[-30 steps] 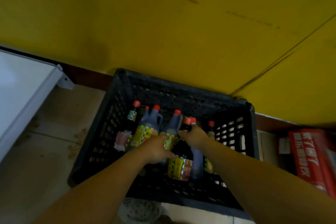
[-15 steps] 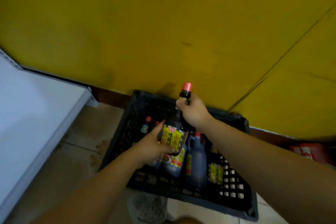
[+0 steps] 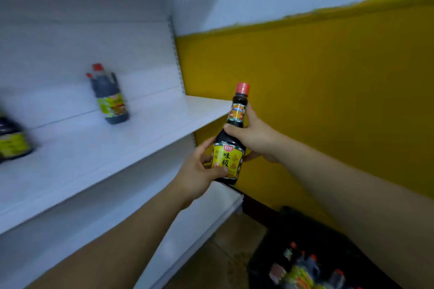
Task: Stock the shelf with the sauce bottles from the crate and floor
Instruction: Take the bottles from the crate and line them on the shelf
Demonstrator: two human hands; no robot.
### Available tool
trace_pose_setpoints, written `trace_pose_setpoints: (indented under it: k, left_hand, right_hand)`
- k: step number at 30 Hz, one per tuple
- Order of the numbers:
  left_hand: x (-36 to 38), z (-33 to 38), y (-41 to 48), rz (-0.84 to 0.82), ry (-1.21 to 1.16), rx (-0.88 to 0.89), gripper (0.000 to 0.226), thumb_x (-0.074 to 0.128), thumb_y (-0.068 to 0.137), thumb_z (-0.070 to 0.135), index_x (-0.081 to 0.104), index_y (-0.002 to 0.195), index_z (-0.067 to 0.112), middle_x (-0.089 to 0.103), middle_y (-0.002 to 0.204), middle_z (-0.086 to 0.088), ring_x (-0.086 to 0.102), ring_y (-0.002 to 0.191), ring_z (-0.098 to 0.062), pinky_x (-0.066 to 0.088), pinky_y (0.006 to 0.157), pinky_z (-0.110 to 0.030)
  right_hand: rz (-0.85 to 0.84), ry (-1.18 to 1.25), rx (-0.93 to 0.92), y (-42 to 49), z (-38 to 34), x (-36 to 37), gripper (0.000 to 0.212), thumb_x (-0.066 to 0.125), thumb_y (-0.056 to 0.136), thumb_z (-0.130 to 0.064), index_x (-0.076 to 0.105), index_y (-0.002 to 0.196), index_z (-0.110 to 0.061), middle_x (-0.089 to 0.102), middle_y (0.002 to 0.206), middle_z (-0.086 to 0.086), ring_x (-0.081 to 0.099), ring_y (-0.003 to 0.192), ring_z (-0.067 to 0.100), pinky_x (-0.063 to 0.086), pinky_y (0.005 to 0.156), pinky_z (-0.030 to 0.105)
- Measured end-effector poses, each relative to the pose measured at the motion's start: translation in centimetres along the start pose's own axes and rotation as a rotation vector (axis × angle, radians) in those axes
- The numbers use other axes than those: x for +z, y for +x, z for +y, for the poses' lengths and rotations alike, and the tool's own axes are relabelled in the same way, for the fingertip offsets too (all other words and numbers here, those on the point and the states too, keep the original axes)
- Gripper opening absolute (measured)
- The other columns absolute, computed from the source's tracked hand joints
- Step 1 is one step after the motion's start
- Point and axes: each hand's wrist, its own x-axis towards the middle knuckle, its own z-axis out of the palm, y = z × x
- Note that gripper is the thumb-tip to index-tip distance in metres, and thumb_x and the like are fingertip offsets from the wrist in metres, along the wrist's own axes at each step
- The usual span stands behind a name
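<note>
Head view: at centre frame I hold a dark sauce bottle upright in both hands, just off the end of the white shelf. My right hand wraps its neck below the red cap. My left hand curls round the yellow label. A second bottle stands blurred on the shelf at mid left, and a third bottle at the left edge. The black crate, with more bottles inside, sits at lower right by the yellow wall.
</note>
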Motion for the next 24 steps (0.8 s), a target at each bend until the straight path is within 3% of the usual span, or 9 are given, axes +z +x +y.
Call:
trace_pose_setpoints:
  k: [2,5,8,10,12,15,19,24]
  left_hand:
    - [-3.7,2.2,-3.5,0.092,0.03,0.024,0.075,0.07,0.077,-0.004,0.038,0.135,0.032,0.065,0.111,-0.007,0.068,0.096,-0.022,0.056,0.082,-0.037]
    - [-9.0,4.8,-8.8,0.221,0.095,0.043,0.071,0.073,0.077,0.001,0.041,0.123,0.045,0.066,0.106,-0.002,0.07,0.089,-0.013,0.056,0.069,-0.024]
    - [-13.9,6.2,-14.0,0.371,0.151,0.051,0.072,0.075,0.076,0.005,0.041,0.121,0.05,0.065,0.11,-0.004,0.069,0.093,-0.015,0.056,0.081,-0.033]
    - [-16.8,6.6,-17.2,0.48,0.166,0.058,0.073,0.075,0.075,0.004,0.042,0.124,0.047,0.066,0.109,-0.006,0.069,0.091,-0.017,0.055,0.084,-0.037]
    - [-19.5,6.8,-20.0,0.585,0.164,0.067,0.076,0.074,0.075,0.002,0.041,0.13,0.042,0.065,0.107,-0.005,0.07,0.087,-0.016,0.056,0.077,-0.031]
    - [-23.1,6.4,-23.3,0.714,0.167,0.079,0.081,0.074,0.075,0.002,0.037,0.136,0.04,0.065,0.108,-0.003,0.069,0.087,-0.013,0.053,0.067,-0.02]
    - [-26.7,4.8,-25.1,0.783,0.188,0.064,0.083,0.075,0.076,0.002,0.034,0.139,0.037,0.064,0.11,-0.004,0.069,0.088,-0.015,0.055,0.069,-0.022]
    - [-30.3,2.3,-23.0,0.749,0.266,-0.002,0.082,0.074,0.078,0.012,0.027,0.133,0.05,0.057,0.124,-0.003,0.063,0.104,-0.012,0.053,0.08,-0.024]
  right_hand:
    - [-0.093,0.035,-0.04,-0.7,-3.8,3.6,0.084,0.064,0.09,-0.034,0.003,0.145,-0.051,0.065,0.102,-0.001,0.068,0.082,0.021,0.053,0.051,0.033]
    - [-0.171,0.065,-0.141,-2.0,-8.7,9.5,0.077,0.063,0.09,-0.031,0.011,0.144,-0.05,0.064,0.106,0.004,0.068,0.083,0.023,0.055,0.052,0.035]
    - [-0.26,0.088,-0.245,-3.2,-12.5,15.8,0.065,0.062,0.091,-0.029,0.023,0.142,-0.043,0.065,0.111,0.005,0.068,0.086,0.022,0.054,0.057,0.033]
    - [-0.286,0.085,-0.288,-3.9,-14.7,20.2,0.057,0.062,0.09,-0.031,0.032,0.137,-0.035,0.063,0.112,0.004,0.067,0.088,0.022,0.056,0.061,0.036]
    - [-0.283,0.091,-0.307,-4.6,-16.3,24.5,0.049,0.064,0.088,-0.035,0.04,0.129,-0.026,0.062,0.113,0.005,0.066,0.091,0.024,0.058,0.071,0.044]
    - [-0.373,0.077,-0.351,-5.3,-17.9,30.0,0.035,0.063,0.087,-0.04,0.043,0.116,-0.033,0.065,0.109,0.002,0.065,0.093,0.022,0.056,0.08,0.047]
    - [-0.539,0.048,-0.352,-4.8,-18.7,34.8,0.035,0.063,0.087,-0.034,0.04,0.112,-0.044,0.065,0.102,-0.007,0.066,0.088,0.02,0.057,0.067,0.043]
    - [-0.497,0.062,-0.337,-1.3,-17.4,38.0,0.042,0.064,0.087,-0.029,0.043,0.123,-0.038,0.064,0.104,-0.004,0.066,0.09,0.02,0.057,0.064,0.039]
